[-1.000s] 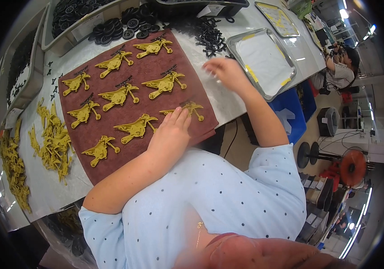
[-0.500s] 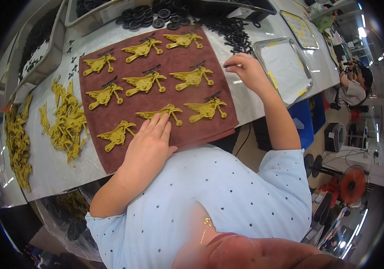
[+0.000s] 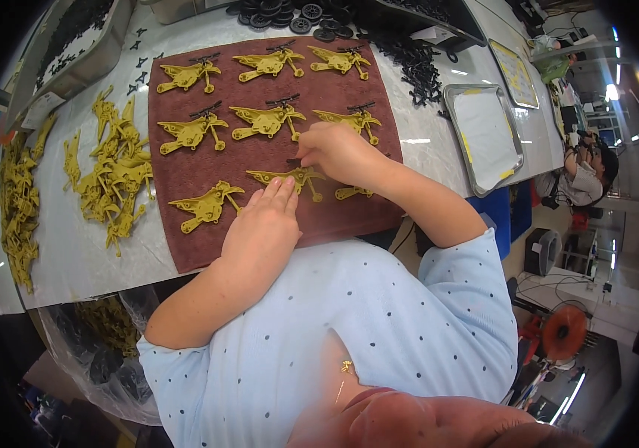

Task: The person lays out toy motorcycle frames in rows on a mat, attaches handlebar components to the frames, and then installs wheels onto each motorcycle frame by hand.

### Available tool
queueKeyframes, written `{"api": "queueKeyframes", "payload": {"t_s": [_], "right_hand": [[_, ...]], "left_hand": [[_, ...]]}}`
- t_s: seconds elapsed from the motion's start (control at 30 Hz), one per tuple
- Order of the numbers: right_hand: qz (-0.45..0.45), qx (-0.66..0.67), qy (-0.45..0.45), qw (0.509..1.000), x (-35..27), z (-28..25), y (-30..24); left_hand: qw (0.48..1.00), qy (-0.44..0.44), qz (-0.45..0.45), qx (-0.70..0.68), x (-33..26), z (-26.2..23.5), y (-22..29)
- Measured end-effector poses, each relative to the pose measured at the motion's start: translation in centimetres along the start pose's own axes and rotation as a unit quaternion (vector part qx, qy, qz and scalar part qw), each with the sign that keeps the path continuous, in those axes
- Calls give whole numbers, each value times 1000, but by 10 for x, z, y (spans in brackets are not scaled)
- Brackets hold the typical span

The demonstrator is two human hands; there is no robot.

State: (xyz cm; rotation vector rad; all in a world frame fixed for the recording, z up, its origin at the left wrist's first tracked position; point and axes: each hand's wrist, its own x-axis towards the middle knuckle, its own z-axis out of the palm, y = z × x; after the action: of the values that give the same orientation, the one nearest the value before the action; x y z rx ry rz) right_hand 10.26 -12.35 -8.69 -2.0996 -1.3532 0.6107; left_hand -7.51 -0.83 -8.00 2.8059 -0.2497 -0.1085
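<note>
My left hand [image 3: 263, 224] lies flat, its fingertips on a yellow plastic toy motorbike body [image 3: 304, 181] in the nearest row. Above that body, my right hand [image 3: 342, 153] pinches a small black handlebar-shaped part [image 3: 292, 163] near its upper edge; whether the two touch I cannot tell. Several like bodies lie in rows on a brown-red towel [image 3: 222, 170], most with a thin black bar at the top. The nearest-row body at the left [image 3: 204, 207] is plain yellow. My right wrist partly covers another body [image 3: 353, 193] at the right.
Loose yellow bodies [image 3: 114, 168] are heaped left of the towel. Black handlebar-shaped parts [image 3: 413, 71] are piled beyond its right corner, black wheels [image 3: 301, 25] at the back. A paper-lined metal tray [image 3: 484, 134] sits at right, a grey bin [image 3: 88, 75] at far left.
My right hand has come left from beside the parts pile to the body under my left hand, bringing a black part. My left hand stays on that body; the whole view has shifted slightly.
</note>
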Motion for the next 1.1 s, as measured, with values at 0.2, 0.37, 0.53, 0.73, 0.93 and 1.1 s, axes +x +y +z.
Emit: {"api": "queueKeyframes", "payload": {"t_s": [0.2, 0.37, 0.53, 0.73, 0.93, 1.1], "right_hand": [[37, -16, -64, 997, 6, 1, -11], [44, -18, -68, 997, 5, 1, -10], [-19, -65, 5, 998, -8, 0, 3], [90, -156, 390, 903, -39, -64, 90], [144, -256, 265, 918, -74, -104, 156], [132, -285, 180, 932, -70, -119, 152]], "left_hand": [[1000, 0, -4, 31, 3, 4, 2], [999, 13, 1, 40, 4, 5, 4], [1000, 4, 4, -30, 4, -2, 0], [997, 29, 38, -66, -4, -8, -7], [996, 72, -18, -56, -20, -25, -15], [993, 64, -84, -51, -48, -27, -24]]}}
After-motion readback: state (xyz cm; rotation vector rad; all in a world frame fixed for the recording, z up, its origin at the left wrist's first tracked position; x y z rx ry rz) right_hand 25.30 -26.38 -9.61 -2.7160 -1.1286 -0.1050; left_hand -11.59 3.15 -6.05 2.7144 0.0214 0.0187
